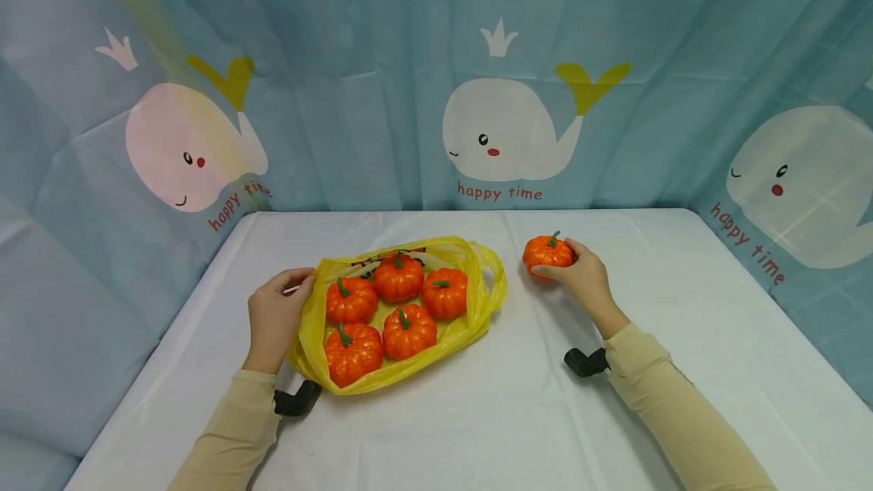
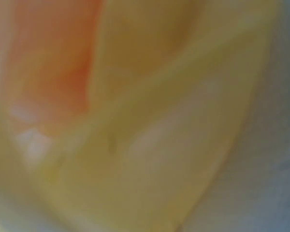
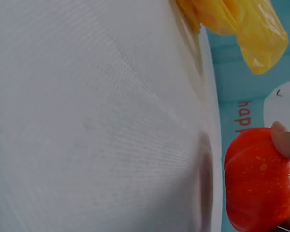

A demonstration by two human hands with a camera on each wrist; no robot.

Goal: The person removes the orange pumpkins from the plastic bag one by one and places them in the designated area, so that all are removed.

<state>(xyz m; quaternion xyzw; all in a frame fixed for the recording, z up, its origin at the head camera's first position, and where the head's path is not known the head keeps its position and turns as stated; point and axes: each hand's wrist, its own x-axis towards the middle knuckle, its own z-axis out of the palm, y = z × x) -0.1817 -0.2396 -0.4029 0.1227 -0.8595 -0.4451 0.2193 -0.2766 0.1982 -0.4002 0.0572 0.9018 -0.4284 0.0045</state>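
A yellow plastic bag [image 1: 477, 301] lies with its mouth spread wide, several small orange pumpkins [image 1: 409, 332] with green stems inside it. At the bag's left rim, my left hand [image 1: 276, 317] pinches the plastic between thumb and fingers. Blurred yellow film of the bag [image 2: 174, 125] fills most of the left wrist view. To the right of the bag, my right hand [image 1: 580, 275] grips another orange pumpkin [image 1: 546, 252] from its right side, thumb in front. The right wrist view has this pumpkin [image 3: 258, 181] held just off the tabletop, its shadow beside it.
A white cloth covers the table [image 1: 436, 438]. Blue curtains [image 1: 368, 142] printed with whales stand behind and at both sides. A loop handle of the bag [image 1: 496, 279] sticks out toward the right hand. Black wrist mounts [image 1: 586, 362] sit by both sleeves.
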